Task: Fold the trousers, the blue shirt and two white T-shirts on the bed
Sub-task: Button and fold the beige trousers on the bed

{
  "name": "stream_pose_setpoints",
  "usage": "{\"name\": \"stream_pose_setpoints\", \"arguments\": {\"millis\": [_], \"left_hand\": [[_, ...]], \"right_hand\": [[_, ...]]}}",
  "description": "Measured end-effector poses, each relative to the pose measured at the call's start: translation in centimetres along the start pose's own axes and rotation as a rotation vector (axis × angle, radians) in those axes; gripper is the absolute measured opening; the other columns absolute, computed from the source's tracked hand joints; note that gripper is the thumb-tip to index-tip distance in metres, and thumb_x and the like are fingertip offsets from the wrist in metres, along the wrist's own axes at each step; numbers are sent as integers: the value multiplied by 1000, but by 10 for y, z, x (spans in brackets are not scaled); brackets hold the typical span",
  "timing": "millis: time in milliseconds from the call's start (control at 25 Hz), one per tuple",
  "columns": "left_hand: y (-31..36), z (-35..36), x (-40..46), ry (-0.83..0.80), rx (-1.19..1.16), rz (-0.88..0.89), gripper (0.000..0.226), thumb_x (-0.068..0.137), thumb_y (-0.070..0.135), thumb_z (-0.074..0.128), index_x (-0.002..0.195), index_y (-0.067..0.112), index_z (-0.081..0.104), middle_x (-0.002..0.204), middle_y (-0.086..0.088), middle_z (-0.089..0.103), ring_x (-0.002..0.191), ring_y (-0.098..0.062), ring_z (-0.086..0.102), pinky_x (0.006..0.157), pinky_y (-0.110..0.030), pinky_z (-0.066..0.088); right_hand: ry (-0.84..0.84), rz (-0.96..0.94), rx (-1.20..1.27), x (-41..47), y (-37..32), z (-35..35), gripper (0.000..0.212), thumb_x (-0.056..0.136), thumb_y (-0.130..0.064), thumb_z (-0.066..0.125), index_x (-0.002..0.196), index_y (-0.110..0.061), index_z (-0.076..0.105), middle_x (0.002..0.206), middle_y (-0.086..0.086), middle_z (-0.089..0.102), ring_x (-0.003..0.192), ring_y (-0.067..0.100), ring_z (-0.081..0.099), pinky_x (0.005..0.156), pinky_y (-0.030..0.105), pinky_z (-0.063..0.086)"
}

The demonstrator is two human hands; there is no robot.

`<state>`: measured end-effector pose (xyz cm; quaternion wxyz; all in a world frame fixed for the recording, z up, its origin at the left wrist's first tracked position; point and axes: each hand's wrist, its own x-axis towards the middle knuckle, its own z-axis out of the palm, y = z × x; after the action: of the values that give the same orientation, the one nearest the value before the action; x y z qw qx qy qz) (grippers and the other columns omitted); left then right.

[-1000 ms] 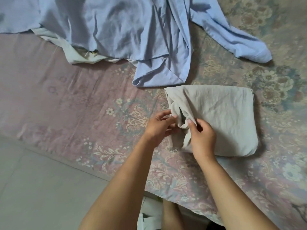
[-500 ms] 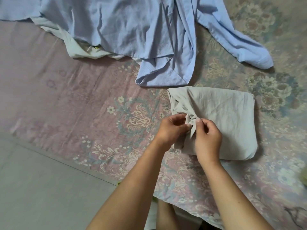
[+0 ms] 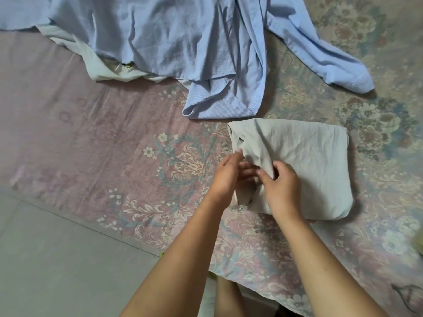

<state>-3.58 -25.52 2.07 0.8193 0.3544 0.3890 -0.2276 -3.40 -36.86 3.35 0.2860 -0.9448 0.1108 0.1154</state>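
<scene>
The grey-beige trousers [image 3: 306, 165] lie folded into a thick square packet on the bed, right of centre. My right hand [image 3: 282, 186] pinches a bunched fold of the fabric at the packet's left end. Beside it, my left hand [image 3: 229, 173] has its fingers pushed in under that same fold, thumb up against the cloth. The blue shirt [image 3: 183, 42] lies crumpled and spread across the back of the bed, one sleeve trailing out to the right. A white T-shirt [image 3: 103, 69] peeks out from under the shirt's left edge; most of it is hidden.
The bed is covered with a pink floral sheet [image 3: 91, 133]. Its front edge runs diagonally at the lower left, with grey floor tiles [image 3: 57, 259] beyond it. My leg [image 3: 226, 298] shows below the edge.
Both hands stayed at the left end of the trousers. The left hand's fingers slid under the bunched fold, and the right hand shifted its pinch slightly lower on it.
</scene>
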Motion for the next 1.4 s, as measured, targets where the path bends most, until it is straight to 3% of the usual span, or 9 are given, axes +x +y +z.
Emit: {"name": "stream_pose_setpoints", "arguments": {"millis": [120,240,480,680,840,1000,1160,1280,1400], "left_hand": [[4,6,10,111,182,156,44,81,45,67,84,2,62,72,-15,53,65,-22,51,64,-33,43],[3,22,22,164,307,173,28,91,21,58,71,3,55,64,-11,48,60,-19,44,59,-31,37],[9,5,36,33,286,45,21,96,4,46,82,4,61,77,-9,61,76,-22,58,81,-30,51],[14,10,16,542,668,436,18,90,16,57,75,7,61,67,-2,57,65,-18,54,63,-28,43],[15,39,22,413,587,287,55,89,35,61,44,15,37,38,5,34,40,-13,32,45,-26,27],[17,30,47,284,339,231,35,85,12,67,59,17,45,56,-1,44,50,-12,37,49,-25,35],[15,7,55,323,545,293,24,86,20,65,67,16,50,63,-3,51,58,-16,48,62,-34,48],[31,22,60,368,656,310,53,86,34,65,49,15,31,47,1,29,43,-12,29,44,-26,26],[45,24,69,330,897,387,47,89,28,61,54,13,35,53,0,35,49,-11,35,52,-26,27]], "right_hand": [[118,-276,-223,-15,5,13,35,74,6,69,106,-4,60,95,18,60,85,38,59,68,38,49],[199,-410,-289,-25,10,17,21,76,-2,70,95,-4,61,89,17,53,73,36,58,58,36,47],[274,-202,-148,-25,7,26,30,75,0,69,102,-2,56,97,18,60,87,37,60,64,40,51],[277,-260,-235,-12,16,31,35,64,7,76,91,-6,55,79,16,62,69,34,62,60,32,44],[331,-358,-403,-18,19,30,15,74,-12,56,88,-9,56,75,11,59,67,30,61,54,31,50],[284,-422,-591,-24,24,38,24,78,-7,59,102,-9,59,81,8,55,69,25,54,61,33,46],[115,-574,-692,-40,29,51,29,67,2,59,94,-7,63,79,7,53,68,22,51,60,29,45],[87,-623,-604,-39,29,48,36,63,8,44,91,-1,65,83,10,58,77,23,46,66,29,45],[40,-633,-551,-39,32,53,42,71,3,42,108,1,63,92,11,60,84,24,49,73,29,47]]}}
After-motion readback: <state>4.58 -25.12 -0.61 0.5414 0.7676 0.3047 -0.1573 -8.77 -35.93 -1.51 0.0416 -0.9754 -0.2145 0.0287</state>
